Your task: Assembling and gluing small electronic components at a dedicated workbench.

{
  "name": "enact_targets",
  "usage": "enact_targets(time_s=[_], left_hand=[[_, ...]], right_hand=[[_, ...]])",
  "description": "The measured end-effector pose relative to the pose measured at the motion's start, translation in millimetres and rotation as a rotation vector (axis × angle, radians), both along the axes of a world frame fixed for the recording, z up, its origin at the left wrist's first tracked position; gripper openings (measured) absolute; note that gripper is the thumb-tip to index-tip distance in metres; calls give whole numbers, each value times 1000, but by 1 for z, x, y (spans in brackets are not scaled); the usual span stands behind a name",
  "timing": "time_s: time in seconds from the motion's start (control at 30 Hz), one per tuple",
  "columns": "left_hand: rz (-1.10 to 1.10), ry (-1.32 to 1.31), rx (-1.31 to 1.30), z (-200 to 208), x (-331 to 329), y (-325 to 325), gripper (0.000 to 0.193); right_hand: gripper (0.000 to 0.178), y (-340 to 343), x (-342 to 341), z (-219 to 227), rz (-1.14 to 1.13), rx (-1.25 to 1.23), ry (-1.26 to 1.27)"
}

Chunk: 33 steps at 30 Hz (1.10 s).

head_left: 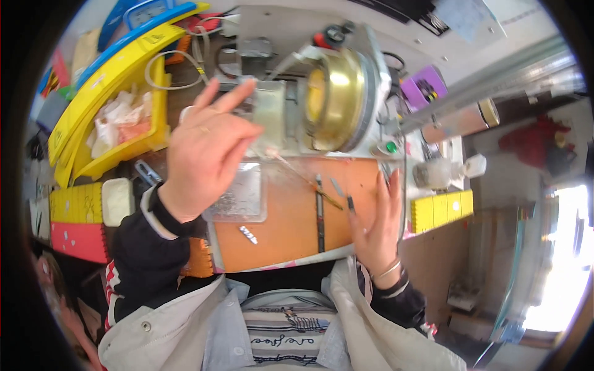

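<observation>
My left hand (pixel 213 145) is raised in front of the machine, near its pale block (pixel 269 111). Thumb and forefinger close in a pinch while other fingers stretch up; whatever lies between the tips cannot be made out. At the right of the orange work board (pixel 278 247), my right hand (pixel 378 232) has its fingers stretched out and apart. Its thumb is close to a short dark-handled tool (pixel 351 203). Left of it lie a black pen-like tool (pixel 320 216) and a thin brownish stick (pixel 318 187). A clear shallow tray (pixel 238 198) of small bits sits below my left hand.
A brass-coloured round drum (pixel 337 99) stands behind the board. At left is a yellow bin (pixel 158 139) with crumpled pieces. A small white strip (pixel 248 235) lies on the board. To the right are a clear bottle (pixel 433 173), a purple container (pixel 424 86) and a yellow block (pixel 442 210).
</observation>
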State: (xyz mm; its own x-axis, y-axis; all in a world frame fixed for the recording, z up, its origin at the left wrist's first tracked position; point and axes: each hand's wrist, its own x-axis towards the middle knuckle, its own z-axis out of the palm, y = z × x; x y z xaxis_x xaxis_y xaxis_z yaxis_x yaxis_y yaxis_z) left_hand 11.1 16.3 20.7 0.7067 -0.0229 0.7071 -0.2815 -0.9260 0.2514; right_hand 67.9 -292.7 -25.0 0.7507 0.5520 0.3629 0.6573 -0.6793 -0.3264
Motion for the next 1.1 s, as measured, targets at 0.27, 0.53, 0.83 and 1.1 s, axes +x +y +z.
enact_targets(time_s=[0.27, 0.53, 0.83, 1.1], left_hand=[[-110, -79, -142, -11, 3, 5, 14], [-108, -33, -123, -7, 2, 3, 15], [-94, -12, -109, -10, 3, 5, 20], [-106, 9, -98, -13, 2, 8, 18]], right_hand=[[80, -2, -15, -33, 44, 98, 25], [71, -1, -14, -26, 35, -36, 81], [65, 3, -17, -30, 48, -46, 2], [59, 5, -17, -30, 59, -32, 27]])
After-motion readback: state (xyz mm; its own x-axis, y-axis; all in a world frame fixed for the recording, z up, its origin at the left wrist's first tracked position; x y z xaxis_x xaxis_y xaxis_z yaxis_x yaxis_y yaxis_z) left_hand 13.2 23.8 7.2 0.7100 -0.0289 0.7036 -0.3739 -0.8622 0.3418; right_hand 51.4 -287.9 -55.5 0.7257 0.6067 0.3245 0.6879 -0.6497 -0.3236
